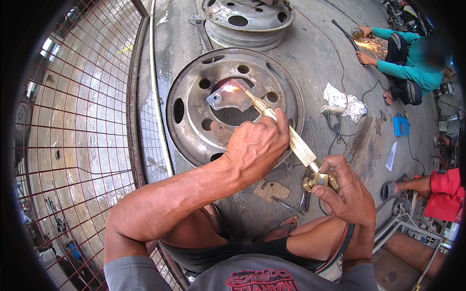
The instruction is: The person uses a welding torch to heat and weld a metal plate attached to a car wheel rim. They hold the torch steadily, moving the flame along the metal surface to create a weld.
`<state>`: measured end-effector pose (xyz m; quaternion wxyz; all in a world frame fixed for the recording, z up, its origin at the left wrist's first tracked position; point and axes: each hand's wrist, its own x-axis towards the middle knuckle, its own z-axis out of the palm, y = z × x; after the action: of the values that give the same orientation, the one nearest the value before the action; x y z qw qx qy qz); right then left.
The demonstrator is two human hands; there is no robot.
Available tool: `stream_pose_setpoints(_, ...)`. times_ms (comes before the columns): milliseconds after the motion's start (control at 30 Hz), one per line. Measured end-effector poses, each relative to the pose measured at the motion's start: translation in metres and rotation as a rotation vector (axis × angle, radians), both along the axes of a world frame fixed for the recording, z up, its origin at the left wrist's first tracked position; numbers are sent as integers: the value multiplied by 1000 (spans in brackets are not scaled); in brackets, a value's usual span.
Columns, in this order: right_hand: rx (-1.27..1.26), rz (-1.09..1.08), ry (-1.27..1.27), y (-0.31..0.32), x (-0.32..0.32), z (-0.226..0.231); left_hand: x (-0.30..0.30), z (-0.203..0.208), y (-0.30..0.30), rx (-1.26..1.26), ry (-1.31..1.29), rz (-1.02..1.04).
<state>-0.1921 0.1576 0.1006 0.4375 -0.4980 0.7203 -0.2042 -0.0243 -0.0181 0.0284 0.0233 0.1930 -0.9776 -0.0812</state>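
A brass gas torch (297, 143) runs from my lap up to the middle of a rusty steel wheel rim (194, 131) lying flat on the concrete. My left hand (257, 148) is wrapped around the torch's front tube. My right hand (342, 191) pinches the brass valve knobs at its rear end. The lit tip glows bright on a small metal plate (228, 97) resting over the rim's centre hole.
A second wheel rim (247, 22) lies beyond the first. A red wire mesh panel (77, 121) stands on the left. A person in teal (407, 63) grinds with sparks at the upper right. Another person's arm in a red sleeve (437, 189) reaches in from the right. A white rag (344, 102) and small metal cut-offs (272, 190) lie nearby.
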Motion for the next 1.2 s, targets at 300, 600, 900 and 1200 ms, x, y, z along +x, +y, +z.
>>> stream_pose_setpoints(300,12,-17,-26,2,-1,-1,-2,-1,0,6,6,-1)
stream_pose_setpoints(600,22,-21,-28,1,-1,-1,-2,-1,-1,32,5,-5)
stream_pose_setpoints(900,4,-21,-41,2,-2,-2,-1,1,0,17,9,-2)
stream_pose_setpoints(1200,-8,-12,-21,1,-2,-2,-1,0,0,21,13,-7)
